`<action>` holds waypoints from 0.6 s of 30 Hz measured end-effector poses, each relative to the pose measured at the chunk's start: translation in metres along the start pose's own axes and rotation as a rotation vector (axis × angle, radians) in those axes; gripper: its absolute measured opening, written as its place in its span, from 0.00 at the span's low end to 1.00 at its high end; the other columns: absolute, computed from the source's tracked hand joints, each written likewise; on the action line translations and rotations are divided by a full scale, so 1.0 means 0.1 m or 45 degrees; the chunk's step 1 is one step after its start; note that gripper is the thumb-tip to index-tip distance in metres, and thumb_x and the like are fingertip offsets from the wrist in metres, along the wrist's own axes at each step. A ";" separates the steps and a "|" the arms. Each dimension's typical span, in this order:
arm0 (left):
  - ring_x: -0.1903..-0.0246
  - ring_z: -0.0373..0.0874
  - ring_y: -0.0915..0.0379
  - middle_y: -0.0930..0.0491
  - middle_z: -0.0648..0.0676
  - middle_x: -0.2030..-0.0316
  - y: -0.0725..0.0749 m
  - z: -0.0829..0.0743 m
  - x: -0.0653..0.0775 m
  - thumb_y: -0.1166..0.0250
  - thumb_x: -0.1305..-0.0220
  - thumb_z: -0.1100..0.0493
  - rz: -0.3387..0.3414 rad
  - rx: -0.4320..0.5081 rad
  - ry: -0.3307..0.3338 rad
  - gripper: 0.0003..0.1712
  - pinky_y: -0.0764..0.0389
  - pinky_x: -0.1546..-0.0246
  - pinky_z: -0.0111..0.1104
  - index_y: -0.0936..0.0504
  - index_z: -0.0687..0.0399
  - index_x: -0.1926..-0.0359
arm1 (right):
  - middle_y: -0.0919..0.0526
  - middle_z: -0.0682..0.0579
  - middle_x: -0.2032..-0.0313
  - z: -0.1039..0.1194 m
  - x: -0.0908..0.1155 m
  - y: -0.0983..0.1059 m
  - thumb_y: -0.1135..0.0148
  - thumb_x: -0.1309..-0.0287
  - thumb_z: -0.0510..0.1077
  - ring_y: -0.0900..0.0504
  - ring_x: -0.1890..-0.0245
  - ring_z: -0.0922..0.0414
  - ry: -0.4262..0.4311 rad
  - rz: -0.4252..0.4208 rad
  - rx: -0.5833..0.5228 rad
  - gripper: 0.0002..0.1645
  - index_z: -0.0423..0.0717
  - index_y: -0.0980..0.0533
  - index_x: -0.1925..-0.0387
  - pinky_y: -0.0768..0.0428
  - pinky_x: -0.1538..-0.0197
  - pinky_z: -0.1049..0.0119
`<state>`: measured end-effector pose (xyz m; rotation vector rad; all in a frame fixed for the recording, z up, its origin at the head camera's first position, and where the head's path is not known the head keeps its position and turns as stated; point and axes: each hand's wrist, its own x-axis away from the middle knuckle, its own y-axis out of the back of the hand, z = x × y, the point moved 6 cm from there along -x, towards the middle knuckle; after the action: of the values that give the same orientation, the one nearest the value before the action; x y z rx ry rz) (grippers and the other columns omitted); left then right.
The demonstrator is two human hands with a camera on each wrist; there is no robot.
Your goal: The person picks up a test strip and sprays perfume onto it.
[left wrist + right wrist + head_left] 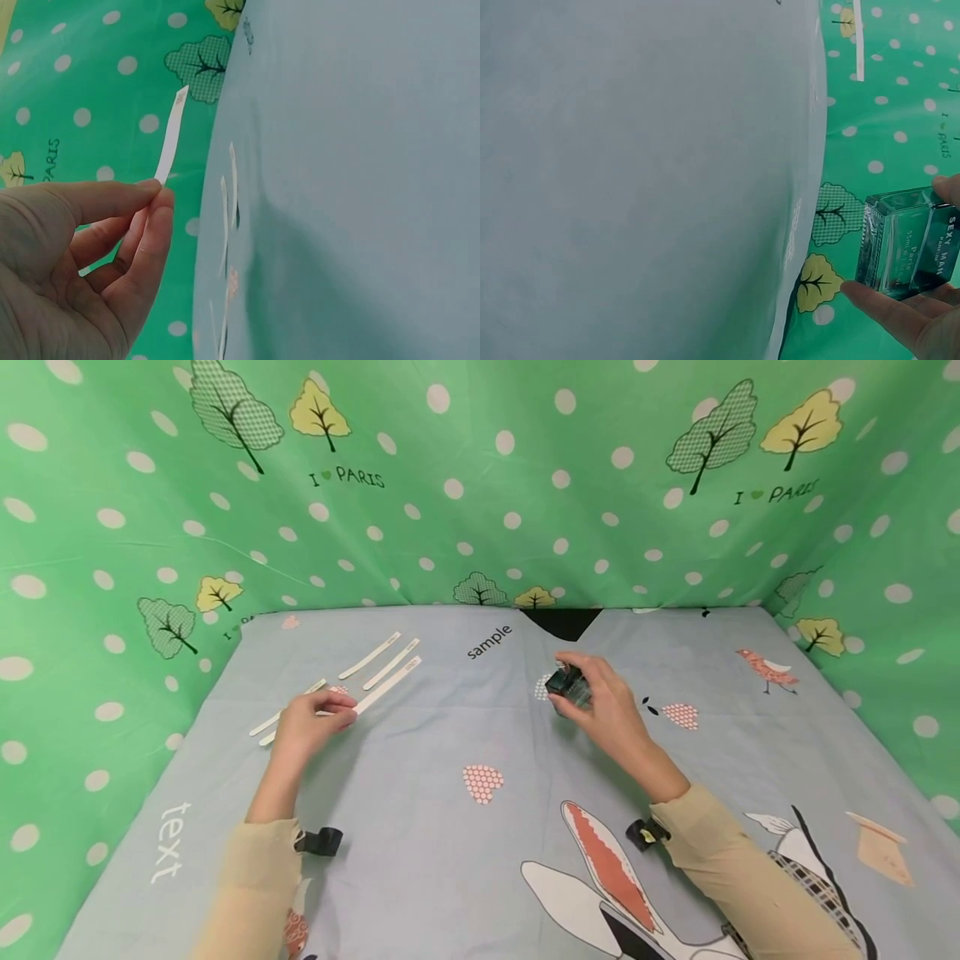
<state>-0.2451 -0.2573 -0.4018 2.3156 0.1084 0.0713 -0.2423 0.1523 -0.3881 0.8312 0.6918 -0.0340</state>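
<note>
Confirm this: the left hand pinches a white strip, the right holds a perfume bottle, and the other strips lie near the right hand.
Not quite: the head view shows the other strips lying near the left hand. It pinches a white strip, and the right hand holds a perfume bottle.

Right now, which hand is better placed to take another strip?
Probably the left hand: though pinching one strip, it's beside the loose strips. The right hand grips the bottle, farther off.

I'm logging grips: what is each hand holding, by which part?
The left hand pinches a paper strip away from its printed end; the right hand holds a glass bottle by opposite sides.
</note>
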 end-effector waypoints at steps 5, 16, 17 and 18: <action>0.75 0.24 0.23 0.13 0.62 0.58 0.05 0.13 0.02 0.31 0.38 0.57 0.010 -0.019 0.054 0.14 0.25 0.70 0.21 0.14 0.59 0.54 | 0.21 0.41 0.46 0.01 -0.01 0.00 0.27 0.44 0.45 0.18 0.51 0.44 0.006 0.006 -0.001 0.34 0.52 0.30 0.37 0.16 0.55 0.48; 0.77 0.23 0.24 0.13 0.58 0.63 0.16 0.34 0.08 0.31 0.39 0.57 0.011 -0.013 0.110 0.16 0.25 0.71 0.19 0.15 0.63 0.53 | 0.21 0.42 0.46 0.01 0.00 -0.01 0.27 0.44 0.45 0.19 0.49 0.44 0.017 0.003 0.001 0.34 0.51 0.30 0.37 0.16 0.53 0.47; 0.77 0.23 0.24 0.12 0.55 0.64 0.17 0.36 0.08 0.31 0.39 0.57 0.011 -0.011 0.120 0.17 0.25 0.71 0.19 0.15 0.63 0.53 | 0.21 0.42 0.46 0.00 0.00 -0.01 0.27 0.44 0.45 0.19 0.49 0.45 0.018 0.003 0.001 0.34 0.51 0.30 0.37 0.16 0.53 0.47; 0.77 0.23 0.25 0.13 0.53 0.66 0.18 0.38 0.09 0.31 0.39 0.57 0.011 -0.017 0.129 0.17 0.26 0.72 0.19 0.15 0.63 0.52 | 0.21 0.42 0.46 0.00 0.00 -0.01 0.27 0.44 0.45 0.19 0.49 0.45 0.020 0.001 0.001 0.34 0.51 0.30 0.37 0.16 0.52 0.47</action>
<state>-0.2323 -0.2963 -0.4137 2.2995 0.1494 0.1935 -0.2424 0.1516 -0.3883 0.8331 0.7063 -0.0265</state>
